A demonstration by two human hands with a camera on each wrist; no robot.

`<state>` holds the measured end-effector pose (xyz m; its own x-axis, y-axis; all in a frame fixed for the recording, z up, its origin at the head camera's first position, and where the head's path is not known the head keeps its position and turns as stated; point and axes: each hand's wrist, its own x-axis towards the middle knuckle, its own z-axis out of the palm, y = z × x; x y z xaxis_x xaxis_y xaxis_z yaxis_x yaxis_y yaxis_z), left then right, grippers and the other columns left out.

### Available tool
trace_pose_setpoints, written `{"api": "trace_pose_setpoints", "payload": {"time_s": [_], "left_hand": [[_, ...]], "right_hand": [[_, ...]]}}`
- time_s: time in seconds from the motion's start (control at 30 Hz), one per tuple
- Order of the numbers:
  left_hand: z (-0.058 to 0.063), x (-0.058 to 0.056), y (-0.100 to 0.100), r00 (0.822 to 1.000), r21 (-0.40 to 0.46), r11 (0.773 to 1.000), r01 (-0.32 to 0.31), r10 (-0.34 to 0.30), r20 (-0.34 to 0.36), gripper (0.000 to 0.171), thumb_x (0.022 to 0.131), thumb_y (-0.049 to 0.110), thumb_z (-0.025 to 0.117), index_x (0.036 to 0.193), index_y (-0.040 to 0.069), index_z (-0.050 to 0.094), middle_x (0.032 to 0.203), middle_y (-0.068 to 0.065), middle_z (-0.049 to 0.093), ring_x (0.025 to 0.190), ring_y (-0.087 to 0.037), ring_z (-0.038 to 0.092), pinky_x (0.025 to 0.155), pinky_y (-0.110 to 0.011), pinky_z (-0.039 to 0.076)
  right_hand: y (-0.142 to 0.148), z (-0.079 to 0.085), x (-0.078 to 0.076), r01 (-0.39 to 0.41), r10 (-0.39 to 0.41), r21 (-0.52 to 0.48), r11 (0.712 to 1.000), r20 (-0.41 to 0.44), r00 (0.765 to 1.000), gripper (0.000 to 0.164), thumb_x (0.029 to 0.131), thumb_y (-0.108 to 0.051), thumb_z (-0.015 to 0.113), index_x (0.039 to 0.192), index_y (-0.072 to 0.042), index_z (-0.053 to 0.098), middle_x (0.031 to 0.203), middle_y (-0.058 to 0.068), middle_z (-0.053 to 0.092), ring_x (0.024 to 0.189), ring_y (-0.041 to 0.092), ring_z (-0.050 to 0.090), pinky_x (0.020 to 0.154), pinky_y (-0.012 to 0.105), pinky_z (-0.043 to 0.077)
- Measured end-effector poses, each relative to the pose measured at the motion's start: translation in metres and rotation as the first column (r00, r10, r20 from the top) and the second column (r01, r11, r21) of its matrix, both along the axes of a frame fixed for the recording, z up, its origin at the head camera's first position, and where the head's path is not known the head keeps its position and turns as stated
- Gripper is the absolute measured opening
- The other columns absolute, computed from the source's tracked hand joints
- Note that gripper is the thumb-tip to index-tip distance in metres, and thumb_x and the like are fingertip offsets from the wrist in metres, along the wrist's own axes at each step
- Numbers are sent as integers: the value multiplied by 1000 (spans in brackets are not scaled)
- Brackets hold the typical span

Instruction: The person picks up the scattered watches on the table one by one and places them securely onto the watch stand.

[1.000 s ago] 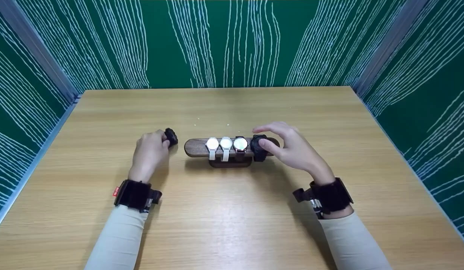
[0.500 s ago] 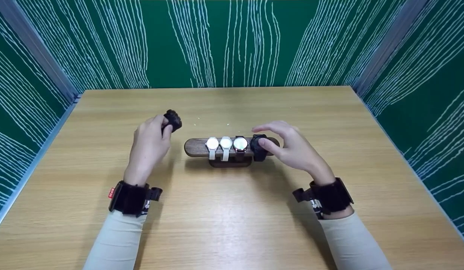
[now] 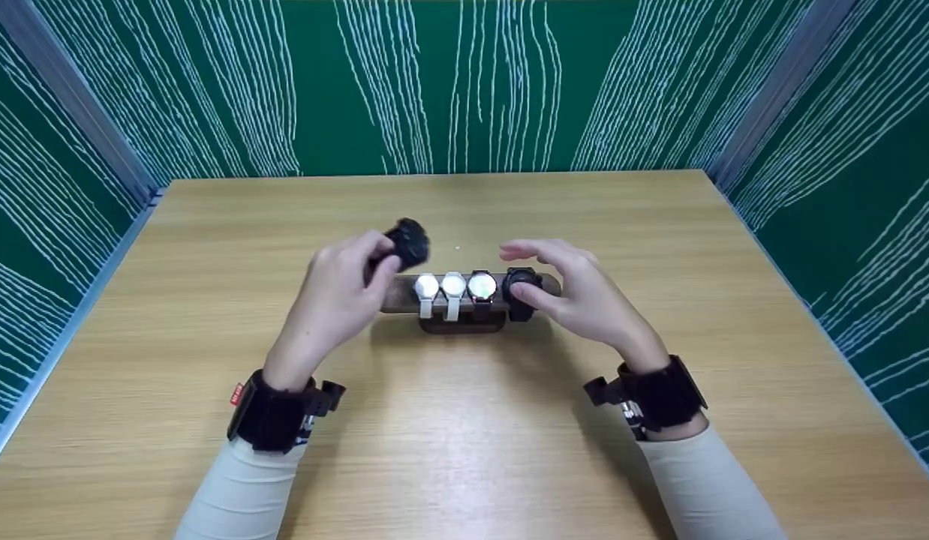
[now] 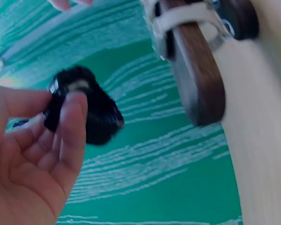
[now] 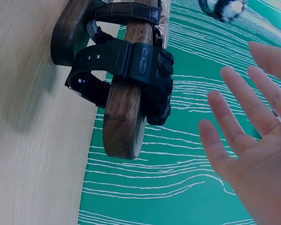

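Observation:
My left hand pinches a black watch between thumb and fingers, above and behind the left end of a dark wooden watch stand. In the left wrist view, this watch hangs apart from the stand's bar. Two watches with white straps, a pale-dial one and its neighbour, sit on the bar beside a dark-strapped watch. Another black watch is near the right end. My right hand hovers beside it, fingers relaxed, apart from it in the right wrist view.
The stand's base rests on a light wooden table. Green panels with white wavy lines rise behind and at both sides. A few tiny white specks lie behind the stand.
My left hand has lifted the black watch off the table's left side and carried it right, up to the stand's left end. The right hand stays almost still.

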<state>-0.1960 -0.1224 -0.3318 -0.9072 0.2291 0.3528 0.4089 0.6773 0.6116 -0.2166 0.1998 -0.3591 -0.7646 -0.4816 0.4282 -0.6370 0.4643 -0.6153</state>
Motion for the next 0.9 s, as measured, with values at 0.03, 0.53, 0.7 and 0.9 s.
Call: {"api": "trace_pose_setpoints", "payload": {"time_s": [0.03,0.53,0.7,0.9], "left_hand": [[1,2,2,1000,3,999,31,-31,-1,20,107,15,63,118,1,68,111,-15,74,84,-26,66,74,-39,59],[-7,11,24,927,-55,925,376,-375,28,10,106,19,66,110,11,70,94,0,68,78,-14,60,69,-33,53],[-9,12,26,901,-49,900,434,-431,57,10,106,21,66,110,12,70,94,2,67,81,-15,58,73,-35,52],[-12,12,28,885,-23,886,463,-462,57,10,106,19,67,110,10,70,97,1,68,83,-17,61,74,-42,57]], "right_hand": [[-1,0,0,-5,5,-4,1000,3,1000,49,99,-13,77,146,-15,63,136,-3,70,132,18,60,114,46,44],[-12,-4,4,-111,111,27,993,-2,994,66,90,-11,86,151,-17,60,142,-3,68,133,19,61,117,43,45],[-13,-6,4,-151,152,50,987,-17,988,55,90,-7,85,142,-17,68,132,-2,71,122,23,66,106,48,53],[-13,-7,6,-144,146,90,985,-12,989,45,92,-11,85,135,-12,73,123,1,74,114,20,66,100,42,56]]}}
